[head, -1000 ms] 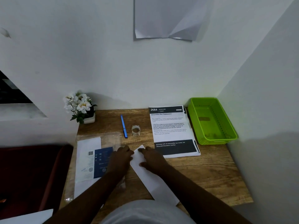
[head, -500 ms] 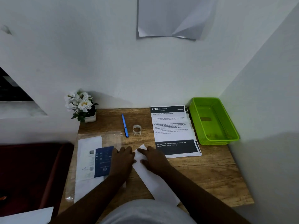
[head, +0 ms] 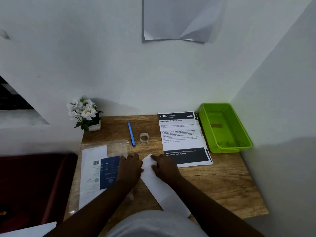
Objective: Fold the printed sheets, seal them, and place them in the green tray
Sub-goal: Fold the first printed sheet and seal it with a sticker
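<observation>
Head view, single frame, as I read it from the remote station. Both hands are low in the centre of the frame, resting on a folded sheet (head: 153,175), a long white strip that lies diagonally on the counter (head: 222,185) from centre frame down toward the lower right. The left hand (head: 130,168) lies flat along the strip's left edge, its grip spread, fingers straight and pressing down. The right hand (head: 163,168) lies on the strip's upper right part, fingers extended with the tips on the paper; grip spread likewise, nothing pinched.

Right of centre lies a stack of printed sheets (head: 183,137), unfolded, top page headed "2684" with dark bands at top and bottom. The green tray (head: 224,147) stands just beside the stack at the right of the frame, against the wall corner; I cannot tell what the small dark marks on its floor are.

Above the hands, in mid frame, a blue pen (head: 131,133) and a small clear tape ring (head: 144,138) lie near each other. At lower left, a white and blue printed packet (head: 99,170) lies under clear plastic, partly covered by the left forearm. A white flower pot (head: 85,113) stands at the counter's upper left corner. A curled sheet (head: 177,17) hangs on the wall at top centre.
</observation>
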